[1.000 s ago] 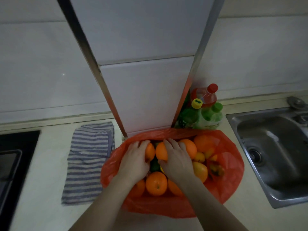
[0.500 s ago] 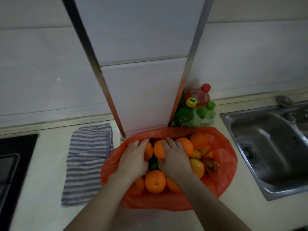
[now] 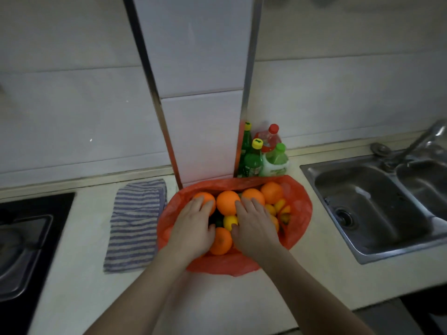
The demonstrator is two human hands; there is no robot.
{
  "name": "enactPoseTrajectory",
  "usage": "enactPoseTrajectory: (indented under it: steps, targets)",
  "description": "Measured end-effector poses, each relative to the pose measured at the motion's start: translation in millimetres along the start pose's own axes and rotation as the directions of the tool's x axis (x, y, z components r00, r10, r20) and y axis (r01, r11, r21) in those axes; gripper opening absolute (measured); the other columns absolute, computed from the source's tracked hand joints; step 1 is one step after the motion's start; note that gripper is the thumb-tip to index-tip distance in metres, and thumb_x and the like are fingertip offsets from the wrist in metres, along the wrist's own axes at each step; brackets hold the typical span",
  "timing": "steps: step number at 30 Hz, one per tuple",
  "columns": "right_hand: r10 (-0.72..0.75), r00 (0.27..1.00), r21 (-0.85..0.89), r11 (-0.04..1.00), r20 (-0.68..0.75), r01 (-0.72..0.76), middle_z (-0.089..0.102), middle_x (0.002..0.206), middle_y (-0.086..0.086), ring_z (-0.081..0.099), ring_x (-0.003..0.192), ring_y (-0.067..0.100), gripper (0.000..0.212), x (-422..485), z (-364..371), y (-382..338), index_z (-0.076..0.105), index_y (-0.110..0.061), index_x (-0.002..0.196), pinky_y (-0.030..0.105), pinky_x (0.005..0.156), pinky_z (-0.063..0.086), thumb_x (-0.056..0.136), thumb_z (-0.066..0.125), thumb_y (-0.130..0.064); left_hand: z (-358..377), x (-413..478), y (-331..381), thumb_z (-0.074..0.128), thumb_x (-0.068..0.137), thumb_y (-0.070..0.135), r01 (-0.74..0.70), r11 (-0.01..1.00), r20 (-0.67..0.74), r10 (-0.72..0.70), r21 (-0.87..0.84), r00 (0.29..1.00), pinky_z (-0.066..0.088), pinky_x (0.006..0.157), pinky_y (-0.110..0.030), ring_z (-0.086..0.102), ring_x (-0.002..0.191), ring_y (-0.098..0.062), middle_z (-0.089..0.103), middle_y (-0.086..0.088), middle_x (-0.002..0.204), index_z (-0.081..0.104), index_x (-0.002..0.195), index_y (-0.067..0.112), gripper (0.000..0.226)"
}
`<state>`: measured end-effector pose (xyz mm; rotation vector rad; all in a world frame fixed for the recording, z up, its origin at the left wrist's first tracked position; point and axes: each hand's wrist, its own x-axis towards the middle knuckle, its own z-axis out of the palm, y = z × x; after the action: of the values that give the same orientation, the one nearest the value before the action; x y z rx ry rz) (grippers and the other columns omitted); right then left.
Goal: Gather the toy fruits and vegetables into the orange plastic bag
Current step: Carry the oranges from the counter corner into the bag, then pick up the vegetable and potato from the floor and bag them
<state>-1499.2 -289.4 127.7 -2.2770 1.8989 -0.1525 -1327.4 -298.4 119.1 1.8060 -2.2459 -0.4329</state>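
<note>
The orange plastic bag (image 3: 298,213) lies spread open on the pale counter against a white pillar. Several toy oranges fill it, one large one (image 3: 227,202) at the middle back and another (image 3: 220,241) at the front. A small yellow fruit (image 3: 229,221) and a dark green piece (image 3: 219,222) show between my hands. More yellow and orange pieces (image 3: 281,210) sit at the right. My left hand (image 3: 193,228) rests palm down on the pile's left side, fingers apart. My right hand (image 3: 256,226) rests palm down on the right side, fingers spread over the fruit. Neither hand closes around a piece.
A blue-striped cloth (image 3: 136,223) lies left of the bag. Green and red bottles (image 3: 264,153) stand behind it by the pillar. A steel sink (image 3: 377,201) with a tap (image 3: 420,141) is at the right. A black stove (image 3: 29,238) sits at the far left.
My hands have slid apart and slightly toward me across the pile, which uncovers the middle orange and the small yellow fruit. The camera has pulled back and shifted.
</note>
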Motion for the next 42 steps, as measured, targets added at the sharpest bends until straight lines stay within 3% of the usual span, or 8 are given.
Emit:
enactPoseTrajectory:
  steps: [3,8,12,16,21,25,31,42]
  targets:
    - [0.02,0.995,0.022,1.0,-0.102,-0.018,0.047,0.142,0.009,0.039,0.132,0.032,0.057,-36.8,-16.6,0.4,0.046,-0.012,0.137,0.046,0.108,0.032,0.086,0.049,-0.036,-11.7,-26.2,21.5,0.054,0.087,0.033,-0.019,0.998,0.003,0.019,0.057,1.0,0.02,0.117,-0.041,0.026,0.143,-0.033,0.029,-0.014,0.156,0.035,0.148,0.016,0.066]
    - [0.068,0.981,0.067,0.996,-0.18,-0.056,0.038,0.15,0.006,0.028,0.141,0.028,0.055,-107.5,-50.8,13.9,0.039,-0.016,0.143,0.043,0.115,0.02,0.092,0.04,-0.037,-29.6,-66.4,72.5,0.046,0.091,0.044,-0.1,0.991,-0.052,0.105,0.087,0.993,0.021,0.117,-0.041,0.029,0.142,-0.031,0.034,-0.014,0.153,0.04,0.145,0.015,0.061]
    - [0.153,0.953,0.087,0.987,-0.263,-0.134,0.044,0.143,0.005,0.034,0.135,0.026,0.052,-173.3,-77.7,46.4,0.041,-0.016,0.139,0.042,0.114,0.026,0.092,0.04,-0.038,-25.6,-88.4,130.6,0.026,0.088,0.053,-0.218,0.972,-0.068,0.224,0.086,0.972,0.023,0.118,-0.041,0.031,0.142,-0.029,0.037,-0.013,0.152,0.042,0.144,0.015,0.069]
    - [0.298,0.907,0.092,0.954,-0.298,-0.284,0.038,0.147,0.006,0.027,0.14,0.025,0.053,-245.6,-94.7,87.9,0.036,-0.013,0.143,0.038,0.117,0.018,0.097,0.038,-0.038,-9.9,-110.4,194.5,0.041,0.097,0.042,-0.357,0.933,-0.059,0.36,0.043,0.931,0.02,0.119,-0.041,0.026,0.144,-0.025,0.031,-0.009,0.156,0.038,0.147,0.018,0.055]
    - [0.462,0.823,0.077,0.882,-0.331,-0.464,0.041,0.146,0.006,0.031,0.136,0.023,0.054,-320.9,-108.2,133.4,0.037,-0.011,0.143,0.035,0.117,0.02,0.096,0.038,-0.039,10.2,-123.2,267.4,0.037,0.099,0.043,-0.528,0.849,0.015,0.528,-0.027,0.849,0.016,0.12,-0.039,0.019,0.146,-0.021,0.024,-0.005,0.159,0.03,0.15,0.022,0.056]
    - [0.615,0.698,0.116,0.775,-0.367,-0.622,0.043,0.144,0.006,0.034,0.135,0.025,0.051,-371.0,-113.4,161.8,0.04,-0.011,0.141,0.037,0.117,0.023,0.097,0.039,-0.038,30.9,-125.5,321.5,0.035,0.099,0.043,-0.674,0.738,0.08,0.673,-0.015,0.735,0.015,0.119,-0.037,0.019,0.146,-0.021,0.023,-0.004,0.159,0.029,0.15,0.022,0.056]
    - [0.828,0.465,0.181,0.533,-0.314,-0.827,0.027,0.155,0.007,0.02,0.143,0.027,0.056,-439.4,-103.4,188.2,0.029,-0.011,0.149,0.039,0.119,0.016,0.1,0.035,-0.039,71.0,-130.2,394.1,0.037,0.099,0.042,-0.831,0.541,0.188,0.836,-0.128,0.516,0.015,0.119,-0.037,0.021,0.145,-0.019,0.026,-0.003,0.157,0.031,0.149,0.022,0.054]
    - [0.965,0.024,0.248,0.092,-0.261,-0.964,0.041,0.145,0.013,0.035,0.135,0.032,0.054,-557.4,-45.3,194.8,0.04,-0.006,0.141,0.041,0.114,0.028,0.093,0.046,-0.032,168.5,-186.3,475.8,0.033,0.101,0.045,-0.924,0.272,0.411,0.9,-0.268,0.145,0.009,0.121,-0.036,0.011,0.148,-0.018,0.013,-0.003,0.161,0.017,0.154,0.021,0.06]
